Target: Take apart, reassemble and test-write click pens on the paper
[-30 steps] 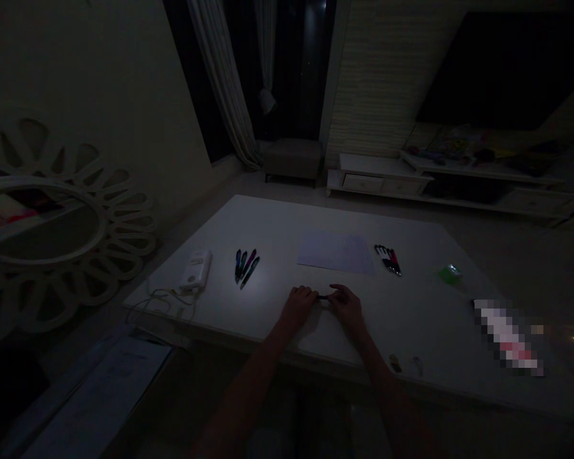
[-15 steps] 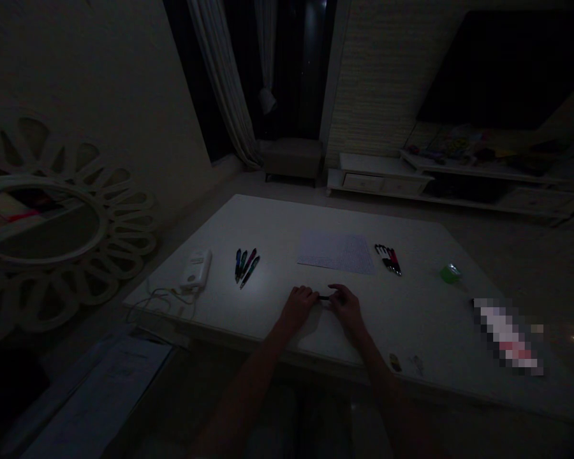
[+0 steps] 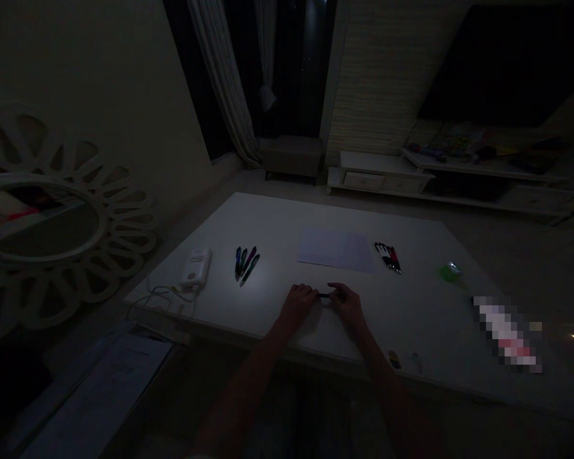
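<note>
The left hand (image 3: 297, 305) and the right hand (image 3: 347, 305) sit close together near the front of the table, both closed on a slim dark object (image 3: 324, 295); it may be a pen, but the fingers hide most of it and only a short middle stretch shows between them. The forearms reach in from the bottom of the view; the hands rest on or just above a broad white table (image 3: 272, 220). Ahead of them lies a sheet of paper (image 3: 335, 249); to its left is a cluster of pens (image 3: 245, 266), to its right a second cluster of pens (image 3: 388, 257). Farther left sits a white plug-in device (image 3: 196, 268) with a thin cable (image 3: 160, 296); farther right are a green roll of tape (image 3: 451, 272) and a pixelated object (image 3: 506, 333). Two small items (image 3: 395, 359) lie near the front edge. Beyond the table, the dim room holds a sunburst mirror (image 3: 52, 223), a pale curtain (image 3: 222, 70), an upholstered stool (image 3: 291, 156), a low white cabinet (image 3: 377, 175) and a dark wall-mounted television (image 3: 507, 64).
</note>
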The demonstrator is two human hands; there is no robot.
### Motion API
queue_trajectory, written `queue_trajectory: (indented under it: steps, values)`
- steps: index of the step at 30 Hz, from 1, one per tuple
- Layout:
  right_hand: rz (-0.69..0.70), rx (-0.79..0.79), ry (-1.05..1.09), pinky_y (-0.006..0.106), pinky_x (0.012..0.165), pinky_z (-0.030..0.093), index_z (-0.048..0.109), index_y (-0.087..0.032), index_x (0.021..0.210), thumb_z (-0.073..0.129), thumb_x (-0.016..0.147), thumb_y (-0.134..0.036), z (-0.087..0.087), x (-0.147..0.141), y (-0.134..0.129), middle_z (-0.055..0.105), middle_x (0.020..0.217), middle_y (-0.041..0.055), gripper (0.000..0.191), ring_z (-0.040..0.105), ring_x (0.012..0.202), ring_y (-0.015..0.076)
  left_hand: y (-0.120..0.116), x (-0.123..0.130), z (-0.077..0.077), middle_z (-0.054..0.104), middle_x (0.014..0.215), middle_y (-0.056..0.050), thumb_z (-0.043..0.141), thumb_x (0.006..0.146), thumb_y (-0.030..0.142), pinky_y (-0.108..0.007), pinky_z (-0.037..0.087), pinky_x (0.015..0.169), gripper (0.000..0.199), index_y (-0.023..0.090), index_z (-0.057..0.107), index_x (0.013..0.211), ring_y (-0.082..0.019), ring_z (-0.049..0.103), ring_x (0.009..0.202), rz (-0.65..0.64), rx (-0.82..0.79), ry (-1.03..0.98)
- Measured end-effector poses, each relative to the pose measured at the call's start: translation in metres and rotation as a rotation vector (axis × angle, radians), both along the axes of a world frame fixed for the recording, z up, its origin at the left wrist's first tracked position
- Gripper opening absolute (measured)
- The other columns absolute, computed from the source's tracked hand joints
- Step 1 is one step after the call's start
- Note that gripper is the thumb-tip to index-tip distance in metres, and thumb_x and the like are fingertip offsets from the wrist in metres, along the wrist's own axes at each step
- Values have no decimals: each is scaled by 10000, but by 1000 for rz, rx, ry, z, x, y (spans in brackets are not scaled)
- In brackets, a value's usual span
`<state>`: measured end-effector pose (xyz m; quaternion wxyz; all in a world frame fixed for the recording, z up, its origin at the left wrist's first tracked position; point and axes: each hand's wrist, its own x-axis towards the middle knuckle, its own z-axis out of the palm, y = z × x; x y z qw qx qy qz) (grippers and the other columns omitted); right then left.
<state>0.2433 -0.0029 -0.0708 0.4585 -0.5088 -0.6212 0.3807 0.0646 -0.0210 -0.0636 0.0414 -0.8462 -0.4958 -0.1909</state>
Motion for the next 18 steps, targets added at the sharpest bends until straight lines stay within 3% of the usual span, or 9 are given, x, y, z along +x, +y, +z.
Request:
queue_trajectory:
  steps: [13, 18]
  values:
    - [4, -114, -58, 247, 527, 433, 708, -151, 880, 552, 668, -326, 2, -1, 7, 670, 664, 45, 317, 582, 584, 160, 0, -2, -5, 594, 867, -35, 515, 883, 220, -339, 366, 782, 120, 200, 569, 988, -173, 525, 852, 16, 43, -31]
    - [74, -119, -159, 287, 615, 477, 699, -160, 910, 563, 697, -334, 11, 3, 11, 699, 736, 64, 306, 632, 675, 196, 1, -3, -8, 595, 874, -35, 510, 886, 228, -344, 367, 793, 126, 203, 563, 997, -173, 531, 862, 21, 52, -27]
